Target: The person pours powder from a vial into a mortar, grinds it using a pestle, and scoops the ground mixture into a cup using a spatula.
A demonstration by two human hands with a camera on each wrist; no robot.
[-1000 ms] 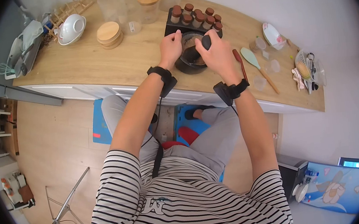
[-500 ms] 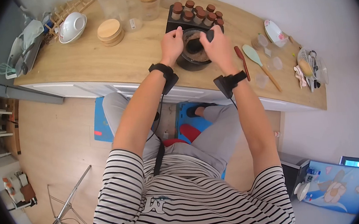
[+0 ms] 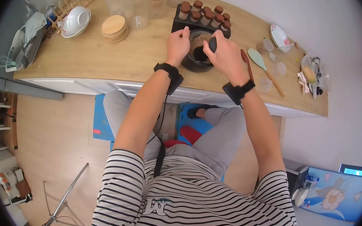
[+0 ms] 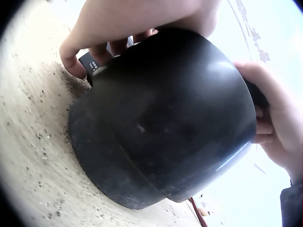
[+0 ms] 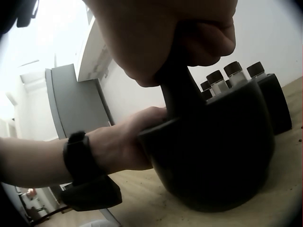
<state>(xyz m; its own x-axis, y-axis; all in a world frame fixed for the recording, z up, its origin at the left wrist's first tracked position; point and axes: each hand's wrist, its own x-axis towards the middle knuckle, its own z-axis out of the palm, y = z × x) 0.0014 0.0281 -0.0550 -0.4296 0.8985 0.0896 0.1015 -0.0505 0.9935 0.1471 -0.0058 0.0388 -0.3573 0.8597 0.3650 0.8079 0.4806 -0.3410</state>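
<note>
A black mortar (image 3: 194,65) stands on the wooden counter, brownish ground powder (image 3: 202,37) showing inside it. On its left side my left hand (image 3: 178,48) grips the wall, thumb by the rim and fingers round the far side in the left wrist view. My right hand (image 3: 229,58) wraps round the handle of a black pestle (image 5: 177,90), whose top pokes out above the fist. The pestle leans in the bowl with its head down at the powder. Behind the mortar, close to it, is a black rack (image 3: 178,25) of brown-capped spice jars (image 3: 184,9).
Right of the mortar lie a dark red utensil (image 3: 247,63) and a mint spatula (image 3: 257,57) with a wooden handle. A wooden-lidded container (image 3: 114,28) and white bowls (image 3: 77,22) stand left. Dark specks dot the counter near the mortar. A wire basket (image 3: 311,67) sits far right.
The right hand has swung the pestle about inside the mortar, changing its lean. The left hand has kept its grip on the mortar's side. The head view has shifted slightly.
</note>
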